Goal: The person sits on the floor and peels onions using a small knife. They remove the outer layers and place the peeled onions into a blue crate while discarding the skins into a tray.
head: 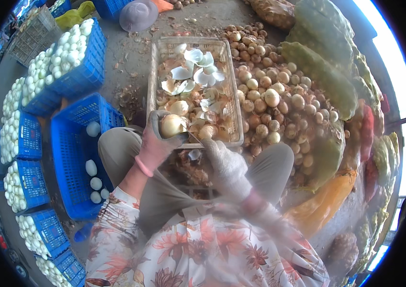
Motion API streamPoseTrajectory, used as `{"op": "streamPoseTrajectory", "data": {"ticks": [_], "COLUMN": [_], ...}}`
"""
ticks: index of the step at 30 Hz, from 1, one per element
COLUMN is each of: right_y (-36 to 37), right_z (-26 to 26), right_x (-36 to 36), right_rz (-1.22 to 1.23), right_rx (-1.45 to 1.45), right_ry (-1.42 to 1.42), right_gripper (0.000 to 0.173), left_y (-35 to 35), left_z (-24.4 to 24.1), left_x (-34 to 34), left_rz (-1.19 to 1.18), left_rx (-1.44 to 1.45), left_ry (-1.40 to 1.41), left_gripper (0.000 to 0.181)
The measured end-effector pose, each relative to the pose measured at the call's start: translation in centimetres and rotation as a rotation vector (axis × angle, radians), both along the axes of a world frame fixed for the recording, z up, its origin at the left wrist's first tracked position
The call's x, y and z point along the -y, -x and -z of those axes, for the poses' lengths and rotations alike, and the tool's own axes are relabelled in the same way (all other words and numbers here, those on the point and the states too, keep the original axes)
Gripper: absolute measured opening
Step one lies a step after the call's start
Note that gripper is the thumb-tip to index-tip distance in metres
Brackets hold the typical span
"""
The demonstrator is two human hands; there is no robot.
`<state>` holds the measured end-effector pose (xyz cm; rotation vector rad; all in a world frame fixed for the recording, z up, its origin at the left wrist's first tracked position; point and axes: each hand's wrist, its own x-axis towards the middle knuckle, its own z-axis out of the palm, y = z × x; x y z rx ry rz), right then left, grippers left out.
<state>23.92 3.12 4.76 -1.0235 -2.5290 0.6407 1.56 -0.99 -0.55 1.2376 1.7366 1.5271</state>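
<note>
My left hand [158,141], in a pink and grey work glove, is shut around a yellow onion [171,126] with its skin partly loose. In a whitish knit glove, my right hand [224,161] grips a thin knife [194,135], its blade reaching to the onion's right side. Both hands are over the near end of a pale plastic crate [237,118]. White onion layers [206,77] and brown skins lie in that crate, along with another onion [208,132] just beyond my right fingers. The knife's handle is hidden in my fist.
Left of my knee stands a blue crate [81,211] with several peeled onions [91,167]. Blue crates [84,77] heaped with peeled onions line the far left. Unpeeled onions [271,97] are piled at right, beside green mesh sacks [318,75] and an orange sack [325,204].
</note>
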Motion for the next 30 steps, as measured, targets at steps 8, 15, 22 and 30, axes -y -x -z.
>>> {"op": "streamPoseTrajectory", "data": {"ticks": [8, 15, 22, 30], "right_y": [-0.1, -1.1, -1.0, 2.8], "right_z": [-1.2, -1.1, -3.9, 0.4], "right_x": [-1.5, -2.8, -4.1, -3.7], "right_rz": [-0.094, -0.208, 0.034, 0.117], "right_rx": [0.109, -0.166, -0.377, -0.555], "right_ry": [0.084, 0.489, 1.071, 0.865], "right_gripper": [0.03, 0.017, 0.03, 0.021], "left_y": [0.7, 1.6, 2.2, 1.1], "left_z": [-0.3, -1.0, -2.1, -2.0], "left_x": [0.5, 1.2, 0.8, 0.7], "left_rz": [0.101, 0.221, 0.271, 0.42], "left_rx": [-0.143, 0.245, 0.792, 0.54], "left_ry": [0.01, 0.165, 0.275, 0.165], "left_gripper": [0.059, 0.056, 0.072, 0.076]}}
